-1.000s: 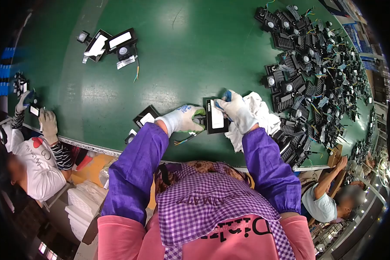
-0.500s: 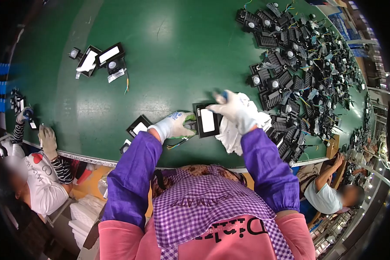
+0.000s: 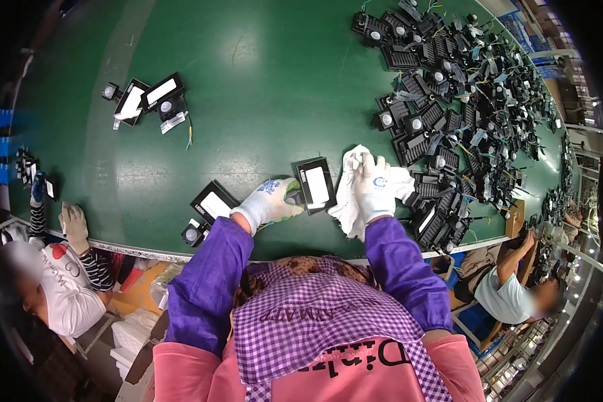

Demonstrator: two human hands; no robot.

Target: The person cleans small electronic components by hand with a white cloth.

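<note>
A black floodlight with a white front panel faces up in front of me, tilted slightly. My left hand, in a white and green work glove, grips its sensor end at the left side. To the right of the lamp, my gloved right hand has its fingers bent into a crumpled white cloth on the table. Another floodlight lies just left of my left hand, with its round motion sensor toward the table edge.
Two more floodlights lie at the upper left of the green table. A large heap of floodlights with loose wires covers the right side. One co-worker sits at the left, another person at the right.
My right hand has moved from over the floodlight's top edge onto the white cloth. The floodlight has turned slightly while my left hand keeps hold of it.
</note>
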